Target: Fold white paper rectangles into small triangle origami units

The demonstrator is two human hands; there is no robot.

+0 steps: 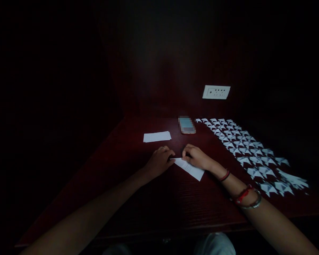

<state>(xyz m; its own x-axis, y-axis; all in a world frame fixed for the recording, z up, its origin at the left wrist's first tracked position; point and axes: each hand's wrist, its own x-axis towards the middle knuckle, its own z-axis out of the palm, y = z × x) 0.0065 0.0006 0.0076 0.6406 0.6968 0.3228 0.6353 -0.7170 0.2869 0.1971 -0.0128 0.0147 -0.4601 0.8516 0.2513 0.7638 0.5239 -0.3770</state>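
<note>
A printed paper (192, 170), brought to a point at one end but otherwise flat, is worked on a dark table (138, 198). Its tip is met by the left hand (159, 162); its upper edge is covered by the curled right hand (195, 157). Whether it is pinched by either cannot be told in the dim light. Finished-looking shapes (245, 160) are ranked from 1 to 3 o'clock; flat slips (157, 137) are left at 11. Beyond, a phone (186, 124) is set at 12, apart from the paper.
</note>
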